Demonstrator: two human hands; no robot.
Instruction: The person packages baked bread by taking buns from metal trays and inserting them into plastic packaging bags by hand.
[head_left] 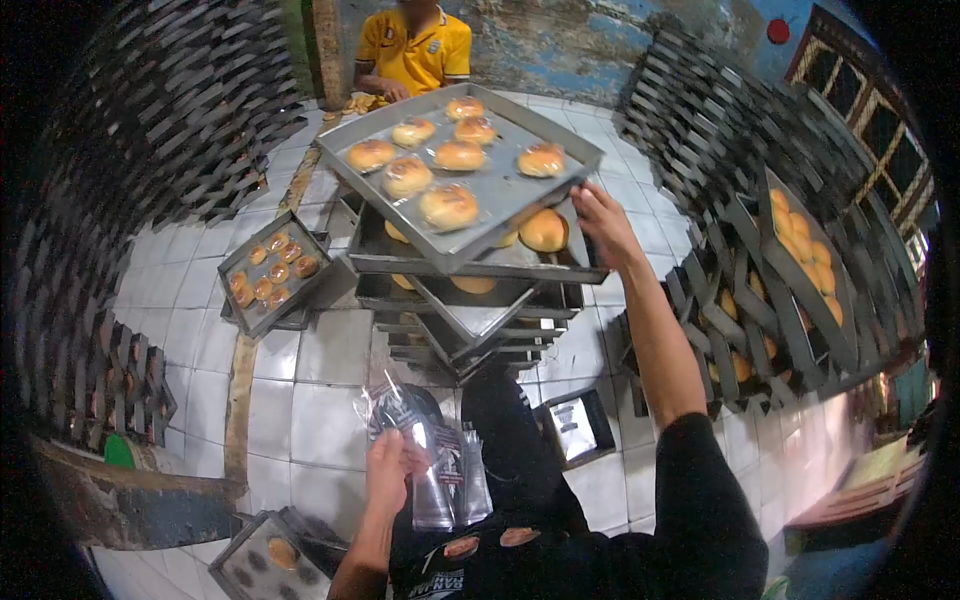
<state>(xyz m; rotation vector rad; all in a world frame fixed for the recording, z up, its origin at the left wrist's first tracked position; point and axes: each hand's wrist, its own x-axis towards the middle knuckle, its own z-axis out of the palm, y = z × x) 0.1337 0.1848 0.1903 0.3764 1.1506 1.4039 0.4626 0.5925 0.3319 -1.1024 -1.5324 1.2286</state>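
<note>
My right hand [603,222] is closed on the right corner of a metal tray [505,180] with several golden buns on it, some with a glossy clear wrap. The tray sits tilted over a stack of dark trays [400,262], where more buns show in the upper ones. Near my lap, my left hand [396,462] has its fingers closed on a clear plastic bag [392,402] with printing. More clear printed bags [455,480] lie on my leg just right of that hand.
A person in a yellow shirt [414,48] sits beyond the stack. A smaller tray of buns [270,272] stands at the left. Tall tray stacks [180,120] line both sides. A black box [578,428] with a printed packet is on the floor.
</note>
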